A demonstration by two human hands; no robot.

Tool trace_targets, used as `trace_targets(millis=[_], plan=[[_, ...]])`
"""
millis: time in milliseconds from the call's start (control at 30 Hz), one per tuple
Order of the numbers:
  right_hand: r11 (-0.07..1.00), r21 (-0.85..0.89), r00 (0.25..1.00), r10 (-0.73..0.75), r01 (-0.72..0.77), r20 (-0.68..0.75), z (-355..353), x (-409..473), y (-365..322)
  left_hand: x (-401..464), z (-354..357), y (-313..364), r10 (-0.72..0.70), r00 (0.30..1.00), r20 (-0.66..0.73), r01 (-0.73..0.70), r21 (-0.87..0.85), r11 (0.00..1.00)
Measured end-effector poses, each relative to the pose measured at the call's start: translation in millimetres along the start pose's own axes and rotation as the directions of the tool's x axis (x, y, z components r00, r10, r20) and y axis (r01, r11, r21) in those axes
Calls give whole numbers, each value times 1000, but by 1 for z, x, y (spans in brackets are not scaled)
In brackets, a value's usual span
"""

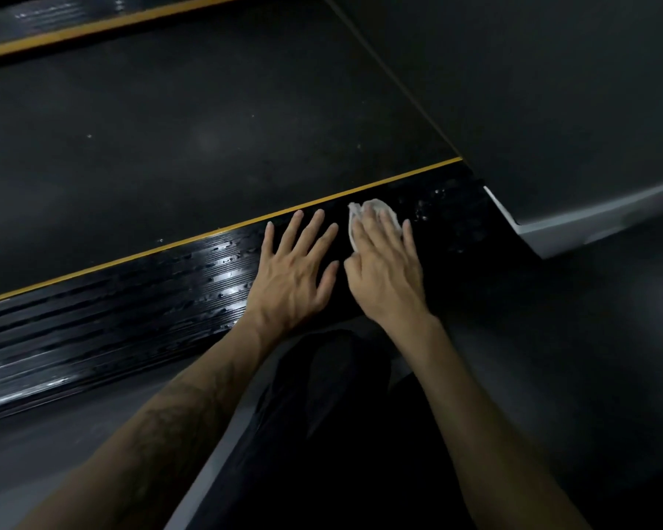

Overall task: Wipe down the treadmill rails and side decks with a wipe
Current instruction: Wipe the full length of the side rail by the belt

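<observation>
Right hand (pixel 385 262) flat, palm down, fingers spread over a white wipe (pixel 368 212), pressing it onto the near side deck (pixel 131 311); not clamped, just pinned under the fingers. Wipe bunched, showing past the fingertips and along the thumb side. Left hand (pixel 293 269) empty, fingers splayed, planted flat on the same deck just beside the right, apart from it, likely as a brace.

Wipe sits toward the deck's right end, close to the yellow inner edge strip (pixel 207 235) bordering the belt (pixel 207 128). Droplets visible on the ribbed deck both left of the hands and ahead toward the grey motor cover (pixel 575 223).

Step in hand, by judgement: wiping the near side deck. Far side deck (pixel 54 13), at top left corner, apparently still to do. Next move probably calls for steady downward pressure and a stroke along the ribs, left hand shifting clear of the path.
</observation>
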State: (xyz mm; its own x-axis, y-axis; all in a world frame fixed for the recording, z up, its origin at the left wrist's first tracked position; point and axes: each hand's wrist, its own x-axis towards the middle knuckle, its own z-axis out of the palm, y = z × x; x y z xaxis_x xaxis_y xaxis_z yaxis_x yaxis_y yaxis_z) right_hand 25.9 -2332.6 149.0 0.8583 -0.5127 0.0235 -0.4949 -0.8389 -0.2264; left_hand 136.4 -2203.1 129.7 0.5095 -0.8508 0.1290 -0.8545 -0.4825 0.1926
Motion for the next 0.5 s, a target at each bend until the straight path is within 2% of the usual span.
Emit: trace_targets(millis=[100,300,500], plan=[[998,-60,996,11,-6,90,-5,19,4,0,0,0,-11,1000,-24,10,-23,1000],[987,-118,993,111,-106,41,-6,-1,3,3,0,-3,-20,1000,-16,19,-57,998],[997,-67,994,44,-37,98,-8,21,9,4,-2,-1,-39,999,-3,39,-60,997]])
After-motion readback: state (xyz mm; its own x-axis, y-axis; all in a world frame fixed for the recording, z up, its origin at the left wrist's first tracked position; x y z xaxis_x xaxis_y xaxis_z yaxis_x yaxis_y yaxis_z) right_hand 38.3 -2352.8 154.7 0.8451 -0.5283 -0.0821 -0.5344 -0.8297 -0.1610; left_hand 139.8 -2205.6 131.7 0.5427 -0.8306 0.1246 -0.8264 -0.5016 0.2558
